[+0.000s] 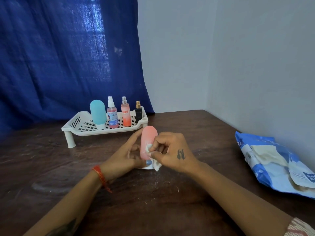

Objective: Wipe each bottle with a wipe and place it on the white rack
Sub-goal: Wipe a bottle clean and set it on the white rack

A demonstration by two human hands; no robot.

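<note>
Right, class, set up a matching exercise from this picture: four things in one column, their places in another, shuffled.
Things:
1. pink bottle
2. teal bottle
3. wipes pack
4. black bottle

Places:
A. right end of the white rack
B. held in the left hand
C. table, far right
D. left end of the bottle row

Pairs: 1-B, 2-D, 3-C, 4-A

I see the pink bottle (148,142) upright, a white wipe (154,160) against it; four bottles stand on the white rack (81,126).
</note>
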